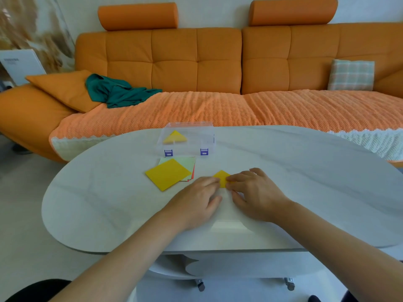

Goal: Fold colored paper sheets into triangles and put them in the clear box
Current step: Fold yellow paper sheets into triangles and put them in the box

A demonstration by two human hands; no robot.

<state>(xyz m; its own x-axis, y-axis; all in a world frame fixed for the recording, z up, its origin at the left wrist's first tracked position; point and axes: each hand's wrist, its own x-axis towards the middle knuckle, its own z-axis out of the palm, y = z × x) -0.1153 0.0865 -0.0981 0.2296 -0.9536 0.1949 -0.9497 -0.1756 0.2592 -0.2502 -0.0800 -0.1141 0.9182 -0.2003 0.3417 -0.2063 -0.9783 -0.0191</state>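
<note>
Your left hand [196, 201] lies flat, fingers nearly straight, tips pressing the left side of the folded yellow paper [222, 178]. Your right hand [255, 192] has lightly bent fingers, tips pressing the paper's right side; the thumb sits apart on the table [316, 175]. Neither hand closes round the paper. Only the paper's far corner shows between the fingertips; the rest is covered. It lies mid-table, nearer the near edge than the far one.

The clear box [209, 132] stands at the far edge, left of centre, with a yellow triangle [175, 137] in its left part. I cannot tell whether the lid is on.

Between the box and your left hand lies the sheet stack: a yellow sheet [168, 174] on top, turned askew, over a pale green sheet [185, 162], with a red edge [193, 173] showing.
</note>
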